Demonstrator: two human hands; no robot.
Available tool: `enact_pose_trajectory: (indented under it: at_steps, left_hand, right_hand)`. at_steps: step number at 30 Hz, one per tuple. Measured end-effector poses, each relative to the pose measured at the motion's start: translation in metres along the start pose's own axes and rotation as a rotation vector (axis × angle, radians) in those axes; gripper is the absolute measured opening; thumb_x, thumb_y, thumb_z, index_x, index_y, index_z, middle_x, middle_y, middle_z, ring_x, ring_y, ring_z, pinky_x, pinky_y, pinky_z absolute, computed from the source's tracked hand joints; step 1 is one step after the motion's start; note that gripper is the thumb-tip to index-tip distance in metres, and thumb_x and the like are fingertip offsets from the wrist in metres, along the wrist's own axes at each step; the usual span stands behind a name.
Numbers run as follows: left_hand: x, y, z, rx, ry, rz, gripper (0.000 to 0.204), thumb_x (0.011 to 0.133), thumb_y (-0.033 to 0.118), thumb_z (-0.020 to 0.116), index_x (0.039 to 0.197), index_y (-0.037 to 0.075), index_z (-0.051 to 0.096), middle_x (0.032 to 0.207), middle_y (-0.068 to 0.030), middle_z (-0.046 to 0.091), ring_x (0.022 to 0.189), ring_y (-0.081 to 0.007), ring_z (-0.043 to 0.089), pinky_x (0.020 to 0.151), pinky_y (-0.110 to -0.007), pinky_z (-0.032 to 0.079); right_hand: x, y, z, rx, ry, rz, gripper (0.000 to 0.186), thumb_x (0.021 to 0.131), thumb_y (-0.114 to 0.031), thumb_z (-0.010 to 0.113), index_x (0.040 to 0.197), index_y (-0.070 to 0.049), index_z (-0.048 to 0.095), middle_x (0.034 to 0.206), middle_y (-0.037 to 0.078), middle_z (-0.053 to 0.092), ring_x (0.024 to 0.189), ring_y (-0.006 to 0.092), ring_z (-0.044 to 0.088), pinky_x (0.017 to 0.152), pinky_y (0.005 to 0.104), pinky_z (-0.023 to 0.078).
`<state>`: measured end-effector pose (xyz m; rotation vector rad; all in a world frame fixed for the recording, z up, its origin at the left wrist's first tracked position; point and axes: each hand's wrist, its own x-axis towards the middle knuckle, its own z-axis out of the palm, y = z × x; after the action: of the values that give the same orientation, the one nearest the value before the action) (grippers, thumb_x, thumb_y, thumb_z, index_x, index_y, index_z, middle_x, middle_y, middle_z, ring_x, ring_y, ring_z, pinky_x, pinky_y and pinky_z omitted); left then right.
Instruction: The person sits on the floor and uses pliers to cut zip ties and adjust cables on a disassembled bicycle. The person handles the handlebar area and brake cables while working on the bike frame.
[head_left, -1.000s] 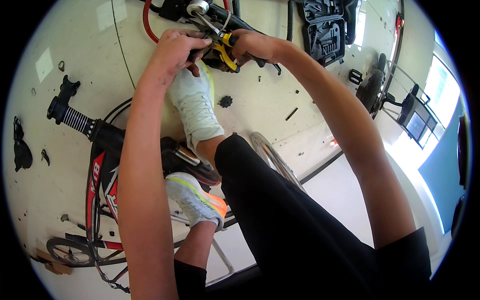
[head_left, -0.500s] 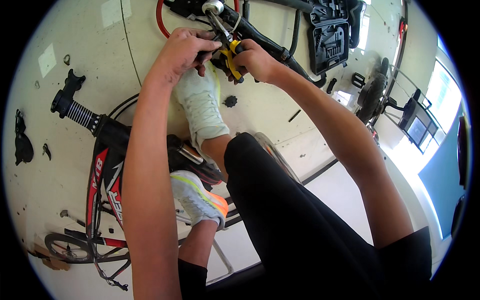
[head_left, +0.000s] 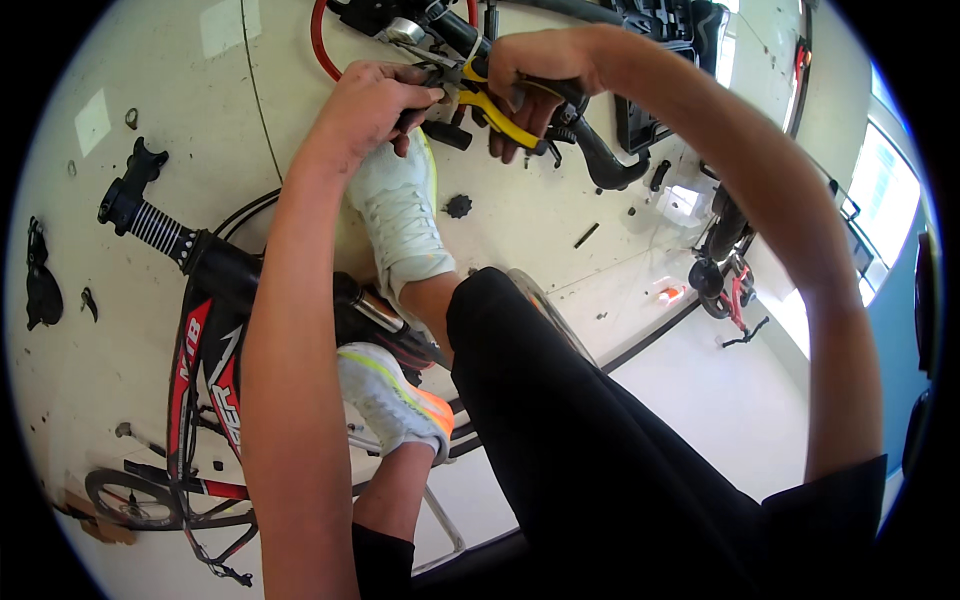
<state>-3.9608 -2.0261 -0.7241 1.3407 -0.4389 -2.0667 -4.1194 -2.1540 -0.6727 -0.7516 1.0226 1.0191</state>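
My right hand (head_left: 545, 70) grips a pair of pliers with yellow and black handles (head_left: 508, 122), its wrist bent over from above. The pliers' handles are spread apart and their jaws point left, close to my left fingertips. My left hand (head_left: 372, 105) is closed, thumb and fingers pinched on a small dark part I cannot make out. Both hands are at a black bicycle handlebar (head_left: 458, 32). A silver round part (head_left: 404, 31) sits on the bar just beyond my left fingers. A black grip (head_left: 605, 165) shows right of the pliers.
A black bicycle frame with red panels (head_left: 190, 350) lies at the left, its fork tube (head_left: 155, 225) pointing up-left. My white shoes (head_left: 395, 205) stand between. A black toolbox (head_left: 640, 125) is partly behind my right forearm. A small dark toothed part (head_left: 457, 206) lies on the floor.
My right hand has turned over and risen, its elbow swinging outward, and the pliers have tilted with their handles wider apart. The handlebar has shifted slightly. My left hand stays nearly in place.
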Motion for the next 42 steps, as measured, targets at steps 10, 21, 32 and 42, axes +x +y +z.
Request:
enact_pose_trajectory:
  at_steps: [10, 21, 32, 42]
  left_hand:
    - [-0.004, -0.008, 0.021, 0.150, 0.103, 0.164, 0.018, 0.082, 0.011, 0.061, 0.089, -0.006, 0.062, 0.055, -0.0006, 0.050, 0.044, -0.0066, 0.040, 0.041, -0.022, 0.032]
    - [-0.007, -0.008, 0.024, 0.551, 0.279, 0.267, 0.024, 0.073, 0.012, 0.056, 0.088, -0.003, 0.066, 0.076, -0.0225, 0.063, 0.071, -0.0350, 0.062, 0.069, -0.038, 0.049]
    - [-0.012, -0.005, 0.027, 0.729, 0.308, 0.309, 0.016, 0.070, 0.008, 0.055, 0.077, -0.005, 0.063, 0.076, -0.0238, 0.061, 0.075, -0.0391, 0.060, 0.070, -0.044, 0.049]
    - [-0.016, -0.004, 0.028, 0.818, 0.295, 0.284, 0.016, 0.072, 0.010, 0.057, 0.077, -0.004, 0.063, 0.076, -0.0234, 0.061, 0.075, -0.0378, 0.061, 0.071, -0.043, 0.049]
  right_hand:
    - [-0.006, -0.037, -0.028, -0.082, -0.176, 0.244, 0.029, 0.069, -0.013, 0.048, 0.079, 0.013, 0.055, 0.086, 0.033, 0.058, 0.079, 0.0433, 0.062, 0.076, 0.0586, 0.052]
    - [0.001, -0.074, -0.030, -0.159, -0.233, 0.579, 0.024, 0.065, -0.013, 0.049, 0.073, 0.008, 0.055, 0.075, 0.025, 0.059, 0.074, 0.0391, 0.063, 0.075, 0.0580, 0.051]
    - [-0.009, -0.038, -0.011, -0.299, -0.121, 0.324, 0.039, 0.067, -0.025, 0.041, 0.081, 0.007, 0.057, 0.081, 0.021, 0.060, 0.076, 0.0339, 0.064, 0.077, 0.0449, 0.052]
    - [-0.008, -0.027, 0.001, -0.350, -0.021, 0.240, 0.047, 0.066, -0.025, 0.043, 0.091, 0.013, 0.054, 0.083, 0.023, 0.063, 0.075, 0.0339, 0.066, 0.074, 0.0406, 0.055]
